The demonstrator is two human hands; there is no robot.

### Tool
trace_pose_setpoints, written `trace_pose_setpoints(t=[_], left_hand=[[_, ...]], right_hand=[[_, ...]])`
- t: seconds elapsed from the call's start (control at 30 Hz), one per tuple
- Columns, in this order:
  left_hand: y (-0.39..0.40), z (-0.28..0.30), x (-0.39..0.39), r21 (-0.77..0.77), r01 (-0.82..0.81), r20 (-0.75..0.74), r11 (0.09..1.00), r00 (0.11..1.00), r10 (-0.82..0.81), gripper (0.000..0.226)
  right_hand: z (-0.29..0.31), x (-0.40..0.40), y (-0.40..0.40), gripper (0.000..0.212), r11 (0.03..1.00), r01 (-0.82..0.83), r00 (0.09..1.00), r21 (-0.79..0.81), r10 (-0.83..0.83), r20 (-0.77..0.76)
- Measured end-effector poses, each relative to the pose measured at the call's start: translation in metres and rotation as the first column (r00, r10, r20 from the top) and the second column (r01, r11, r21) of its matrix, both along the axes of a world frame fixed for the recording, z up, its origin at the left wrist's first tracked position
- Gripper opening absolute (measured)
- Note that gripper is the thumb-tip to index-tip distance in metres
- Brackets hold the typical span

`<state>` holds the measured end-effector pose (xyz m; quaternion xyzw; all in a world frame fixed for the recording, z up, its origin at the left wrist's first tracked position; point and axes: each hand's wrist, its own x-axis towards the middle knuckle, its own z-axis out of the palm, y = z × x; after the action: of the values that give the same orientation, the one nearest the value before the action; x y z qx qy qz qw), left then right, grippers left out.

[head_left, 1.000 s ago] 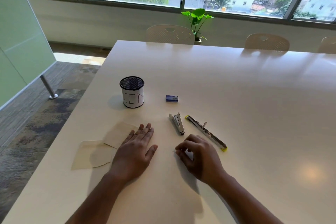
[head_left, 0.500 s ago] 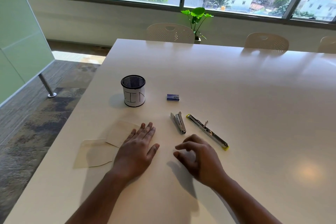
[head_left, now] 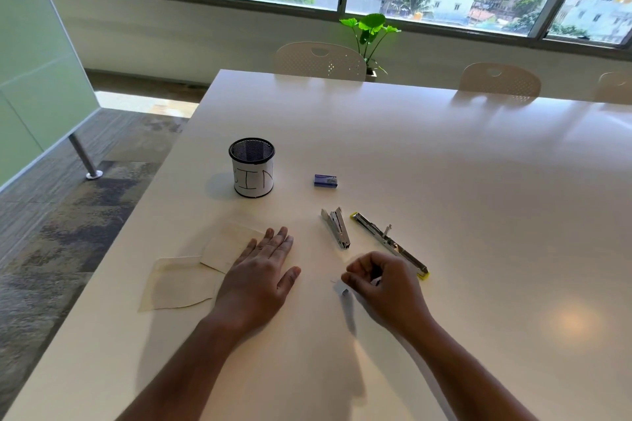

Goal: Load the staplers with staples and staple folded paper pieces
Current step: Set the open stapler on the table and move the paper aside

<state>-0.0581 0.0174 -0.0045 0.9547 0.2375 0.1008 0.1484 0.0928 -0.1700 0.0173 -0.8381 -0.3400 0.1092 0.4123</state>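
A small silver stapler (head_left: 336,228) lies closed on the white table. To its right a second stapler (head_left: 390,244) with yellow ends lies swung fully open. My right hand (head_left: 383,287) is curled just in front of them, fingertips pinching a small silvery strip of staples (head_left: 342,288) at the table surface. My left hand (head_left: 261,272) rests flat and open, fingers spread, partly on the edge of a folded beige paper piece (head_left: 227,244). A second paper piece (head_left: 178,285) lies left of it. A blue staple box (head_left: 325,180) sits farther back.
A black mesh cup (head_left: 252,167) with a white paper label stands at the back left. The table's left edge (head_left: 113,263) drops to carpet. Chairs (head_left: 319,60) and a potted plant (head_left: 371,34) are at the far side.
My right hand lifted slightly, then closed its fingertips on the staple strip near the table. My left hand stayed flat. The staplers and papers did not move.
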Motion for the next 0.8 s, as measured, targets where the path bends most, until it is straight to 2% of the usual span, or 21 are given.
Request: trace_pose_setpoints(t=[0.13,0.27,0.37,0.47,0.57,0.63,0.67,0.73,0.8], left_hand=[[0.000,-0.001,0.001,-0.004,0.002,0.009,1.000,1.000,-0.002,0.065],[0.000,0.000,0.001,0.006,0.001,0.006,1.000,1.000,-0.001,0.065],[-0.001,0.001,0.001,0.013,-0.003,0.005,1.000,1.000,0.003,0.065],[-0.001,0.001,0.000,0.005,-0.002,0.011,1.000,1.000,0.002,0.065],[-0.002,0.001,0.000,0.010,-0.001,0.006,1.000,1.000,0.001,0.065],[-0.001,0.001,0.000,0.011,-0.002,0.005,1.000,1.000,0.002,0.065],[-0.001,0.000,0.000,0.014,-0.004,0.004,1.000,1.000,0.004,0.065],[0.000,-0.001,0.001,0.022,-0.005,0.005,1.000,1.000,0.005,0.065],[0.000,-0.003,0.000,0.014,-0.005,0.004,1.000,1.000,0.005,0.065]], right_hand=[[0.010,0.007,0.017,0.033,0.973,-0.005,1.000,-0.232,0.010,0.020],[0.024,0.016,0.036,0.046,0.889,-0.024,1.000,-0.457,0.019,-0.015],[0.032,0.023,0.046,0.055,0.828,-0.065,0.997,-0.557,0.038,-0.060],[0.036,0.026,0.049,0.062,0.803,-0.086,0.996,-0.589,0.053,-0.074],[0.037,0.025,0.045,0.050,0.828,-0.108,0.993,-0.550,0.065,-0.097],[0.036,0.025,0.036,0.037,0.898,-0.121,0.979,-0.422,0.037,-0.201],[0.037,0.027,0.030,0.031,0.942,-0.117,0.953,-0.315,0.017,-0.303],[0.041,0.029,0.020,0.019,0.988,-0.101,0.845,-0.117,0.023,-0.535],[0.040,0.030,0.012,0.015,0.997,-0.073,0.748,-0.013,0.046,-0.662]])
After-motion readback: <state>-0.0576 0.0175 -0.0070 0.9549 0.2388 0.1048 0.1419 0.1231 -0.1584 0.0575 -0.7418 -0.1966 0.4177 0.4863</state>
